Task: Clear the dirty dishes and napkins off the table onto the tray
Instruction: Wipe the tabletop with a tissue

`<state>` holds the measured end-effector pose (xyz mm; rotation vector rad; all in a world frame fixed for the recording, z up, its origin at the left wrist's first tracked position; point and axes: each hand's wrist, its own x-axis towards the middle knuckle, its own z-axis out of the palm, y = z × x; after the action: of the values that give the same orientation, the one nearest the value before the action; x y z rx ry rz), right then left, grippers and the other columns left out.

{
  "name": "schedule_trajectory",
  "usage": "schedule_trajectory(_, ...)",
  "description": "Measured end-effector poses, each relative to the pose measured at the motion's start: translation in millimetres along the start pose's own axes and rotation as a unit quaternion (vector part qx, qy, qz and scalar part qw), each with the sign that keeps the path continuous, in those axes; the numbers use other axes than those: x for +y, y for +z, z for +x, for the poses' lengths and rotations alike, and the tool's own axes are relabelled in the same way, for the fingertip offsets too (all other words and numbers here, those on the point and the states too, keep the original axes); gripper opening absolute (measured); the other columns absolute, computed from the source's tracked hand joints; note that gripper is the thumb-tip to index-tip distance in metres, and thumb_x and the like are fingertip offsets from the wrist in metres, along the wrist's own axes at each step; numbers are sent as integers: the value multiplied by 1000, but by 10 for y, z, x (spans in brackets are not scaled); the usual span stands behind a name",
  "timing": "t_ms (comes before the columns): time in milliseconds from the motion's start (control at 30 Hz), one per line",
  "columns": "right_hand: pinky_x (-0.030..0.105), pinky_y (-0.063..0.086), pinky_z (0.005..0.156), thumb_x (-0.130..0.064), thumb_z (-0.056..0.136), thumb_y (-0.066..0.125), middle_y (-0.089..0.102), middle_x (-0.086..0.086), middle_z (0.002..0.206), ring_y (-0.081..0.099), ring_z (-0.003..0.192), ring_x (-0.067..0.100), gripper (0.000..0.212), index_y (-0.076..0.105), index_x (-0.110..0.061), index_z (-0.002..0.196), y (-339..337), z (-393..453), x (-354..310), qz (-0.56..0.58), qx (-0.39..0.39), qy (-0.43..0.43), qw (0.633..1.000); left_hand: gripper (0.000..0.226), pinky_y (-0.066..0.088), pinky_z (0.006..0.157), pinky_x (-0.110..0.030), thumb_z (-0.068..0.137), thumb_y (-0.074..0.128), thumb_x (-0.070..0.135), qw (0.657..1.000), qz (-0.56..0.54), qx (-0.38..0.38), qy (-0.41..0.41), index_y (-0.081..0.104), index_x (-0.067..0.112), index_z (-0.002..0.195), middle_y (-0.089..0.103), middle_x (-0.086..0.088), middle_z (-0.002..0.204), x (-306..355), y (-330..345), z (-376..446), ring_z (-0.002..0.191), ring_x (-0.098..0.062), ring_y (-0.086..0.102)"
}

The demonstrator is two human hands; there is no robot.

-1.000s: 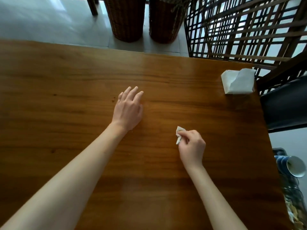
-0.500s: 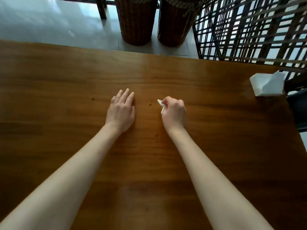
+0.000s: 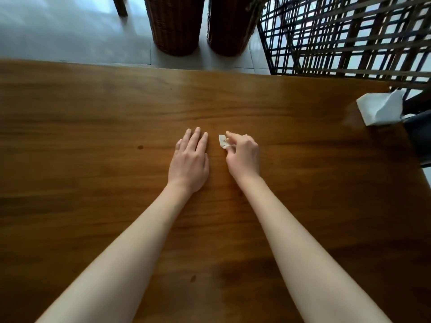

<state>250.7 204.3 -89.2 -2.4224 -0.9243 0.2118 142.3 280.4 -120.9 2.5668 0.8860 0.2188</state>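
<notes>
Two bare forearms are seen reaching forward from the near edge over a broad, glossy brown wooden table (image 3: pixel 93 159), whose grain runs from side to side. A small dark spot (image 3: pixel 193 278) is seen on the wood between the forearms, and another (image 3: pixel 140 147) lies well to the left of the hands.

The left hand (image 3: pixel 190 160) is laid palm down near the middle of the table, its fingers straight and held close together, with nothing gripped. Just beside it, the right hand (image 3: pixel 243 155) is held with curled fingers, and a small crumpled white paper napkin scrap (image 3: pixel 222 141) is pinched between the thumb and the fingertips. The scrap sticks out to the left of the fingers, into the narrow gap between the two hands; whether its lower edge touches the wood cannot be told.

Farther off, at the far right corner of the table, a white tissue pack with a sheet standing up from it (image 3: pixel 382 110) is placed, well apart from both hands. A dark seat (image 3: pixel 419 136) is partly seen just beyond that corner.

Past the far edge, a pale tiled floor (image 3: pixel 70 31) is seen, on which two tall dark wicker baskets (image 3: pixel 176 22) stand side by side. To their right a dark lattice screen of crossed slats (image 3: pixel 349 33) is set.
</notes>
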Motion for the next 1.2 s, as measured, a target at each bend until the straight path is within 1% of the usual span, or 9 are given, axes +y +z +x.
schedule_trajectory(133,32,51,72,6,86,55,66,12,91,58,89,24,25,71,-6,102,-85,-248,135,-53,-40,-88,994,53,18,113,-41,94,41,20,1000,5,1,6,32,10,144,28,-12,152,-6,-2,-12,142,-29,19)
schedule_trajectory(200,28,49,71,3,88,55,63,12,93,57,89,23,22,72,-5,100,-148,-93,257,-58,-20,-27,998,52,18,113,-42,94,40,20,1000,7,2,8,33,10,144,28,-12,152,-8,1,-12,142,-29,19)
schedule_trajectory(300,32,51,74,1,89,54,59,11,94,55,90,23,21,72,-4,100,-120,93,208,-38,19,47,998,52,20,112,-43,93,41,20,1000,10,7,13,34,9,143,31,-13,151,-17,6,2,141,-30,21)
schedule_trajectory(467,23,47,63,3,85,60,60,9,81,54,78,18,18,74,-5,94,-166,-502,213,-34,-47,-60,996,53,20,112,-42,92,42,19,1000,10,4,13,35,9,143,31,-13,151,-22,4,-1,141,-30,22)
schedule_trajectory(633,26,45,71,6,86,54,62,11,88,57,88,24,25,73,-5,96,-268,-277,379,-32,21,73,997,52,18,113,-41,93,41,19,1000,8,9,13,33,10,144,30,-12,151,-26,4,2,142,-29,20)
schedule_trajectory(833,26,47,62,8,78,64,61,8,75,55,75,20,19,75,-5,87,-327,-992,295,-17,-83,-91,992,52,16,114,-41,93,40,16,1000,5,3,9,33,9,144,27,-12,152,-12,-16,-1,142,-29,17)
schedule_trajectory(1000,23,42,71,6,84,55,64,12,87,58,86,26,23,73,-4,95,-296,-656,316,-30,29,85,995,52,14,114,-41,94,39,16,1000,4,9,4,32,10,145,27,-11,153,-16,-15,12,143,-28,16)
schedule_trajectory(1133,32,47,62,12,75,62,61,12,74,56,74,27,21,73,-3,84,-184,-1293,105,-9,-69,-85,994,53,15,114,-41,92,40,16,1000,3,6,3,33,10,144,27,-11,153,-26,-7,-3,143,-29,16)
schedule_trajectory(1200,30,48,61,12,74,64,60,11,73,57,72,26,20,73,-3,83,-353,-1312,272,-15,-80,-112,990,53,15,114,-41,93,40,16,1000,6,4,8,33,10,144,27,-11,153,-15,3,-21,143,-29,16)
